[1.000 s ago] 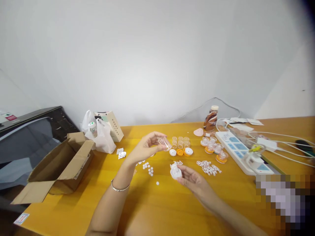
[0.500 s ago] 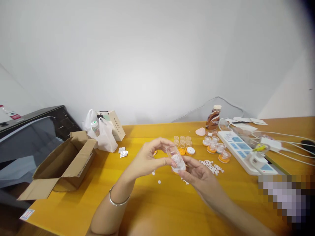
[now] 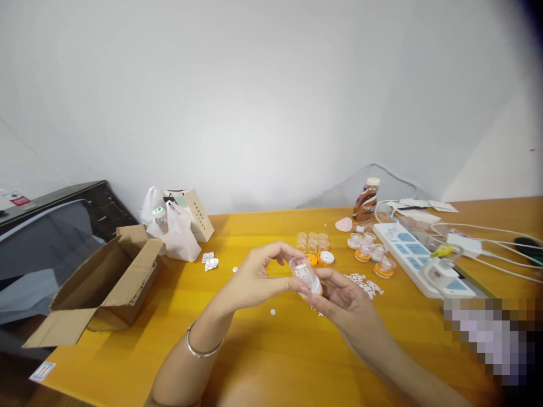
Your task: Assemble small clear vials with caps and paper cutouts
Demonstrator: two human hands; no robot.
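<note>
The left hand and the right hand meet above the middle of the yellow counter. Between them sits a small clear vial, tilted, with its open end up and to the left. The left fingers are curled narrowly around the vial's left side, thumb and forefinger pinching it. The right fingers close on the vial's lower end, where a white cap shows. The vial is held clear of the counter.

Just beyond the hands stand a cluster of empty clear vials and loose orange and white caps. To the right lie capped vials and a white power strip. A brown bottle stands near the wall. An open cardboard box rests at the counter's left edge, with a white plastic bag behind it.
</note>
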